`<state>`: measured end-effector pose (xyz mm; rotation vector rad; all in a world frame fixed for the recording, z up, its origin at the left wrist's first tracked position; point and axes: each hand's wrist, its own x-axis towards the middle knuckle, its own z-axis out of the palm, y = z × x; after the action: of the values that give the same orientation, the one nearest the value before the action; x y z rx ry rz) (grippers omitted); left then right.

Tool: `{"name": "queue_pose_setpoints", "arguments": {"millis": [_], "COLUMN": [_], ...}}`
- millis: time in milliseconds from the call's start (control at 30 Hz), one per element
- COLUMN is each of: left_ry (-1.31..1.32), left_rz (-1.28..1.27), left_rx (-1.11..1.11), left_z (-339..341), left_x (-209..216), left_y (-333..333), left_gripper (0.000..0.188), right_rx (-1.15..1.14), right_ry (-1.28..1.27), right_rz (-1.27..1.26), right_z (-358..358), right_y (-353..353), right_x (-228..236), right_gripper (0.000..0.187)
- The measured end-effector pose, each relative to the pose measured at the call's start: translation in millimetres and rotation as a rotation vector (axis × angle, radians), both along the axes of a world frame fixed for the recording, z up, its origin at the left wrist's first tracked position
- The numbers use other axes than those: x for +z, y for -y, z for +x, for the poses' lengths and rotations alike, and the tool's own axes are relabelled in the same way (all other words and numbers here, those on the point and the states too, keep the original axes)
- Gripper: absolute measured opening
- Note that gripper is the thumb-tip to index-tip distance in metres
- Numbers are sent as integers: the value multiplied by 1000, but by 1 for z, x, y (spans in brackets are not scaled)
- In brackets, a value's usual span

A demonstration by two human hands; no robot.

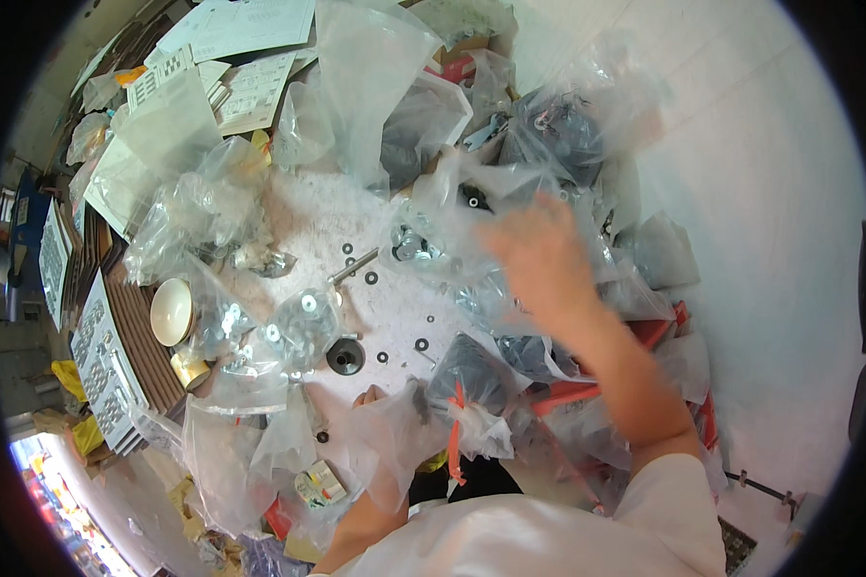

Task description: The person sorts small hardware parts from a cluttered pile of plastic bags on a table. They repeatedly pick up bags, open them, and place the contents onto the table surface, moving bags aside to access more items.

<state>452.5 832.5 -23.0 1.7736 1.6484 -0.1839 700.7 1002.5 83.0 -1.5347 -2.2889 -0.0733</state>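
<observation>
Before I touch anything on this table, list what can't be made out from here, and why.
All in the head view:
- Right hand: its fingers and grip, smeared by motion blur.
- Left hand: most of it and its grip, obscured by a cloudy plastic bag.
- Orange-tied bag: the exact dark contents, clouded by its plastic.
- Printed sheet: fine details, too small.
- Bright colourful area: cut off by the fisheye rim.

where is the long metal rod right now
In the head view, the long metal rod lies on the pale table, left of centre, between loose black washers and beyond the dark cup-shaped piece.
</observation>
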Motion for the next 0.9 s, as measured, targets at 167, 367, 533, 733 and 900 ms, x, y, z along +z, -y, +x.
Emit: {"name": "queue_pose_setpoints", "arguments": {"millis": [167,367,533,733,900], "left_ry": [460,462,440,1222,1056], "left_rz": [151,463,728,707,1029], "left_rx": [301,400,685,1279,855], "left_z": [-8,-34,-49,-98,-165], "left_x": [-56,-120,-148,-39,152], "left_y": [24,63,80,99,98], "left_gripper": [46,39,34,32,33], "right_rx": [-91,177,-163,543,824], "right_ry": [-461,-467,-868,-695,-803], "right_rz": [-98,97,-168,-29,-348], "right_z": [49,25,-1,-29,-94], "right_y": [-70,-43,-7,40,84], "right_x": [59,188,308,319,293], "right_gripper": [20,19,15,14,15]}}
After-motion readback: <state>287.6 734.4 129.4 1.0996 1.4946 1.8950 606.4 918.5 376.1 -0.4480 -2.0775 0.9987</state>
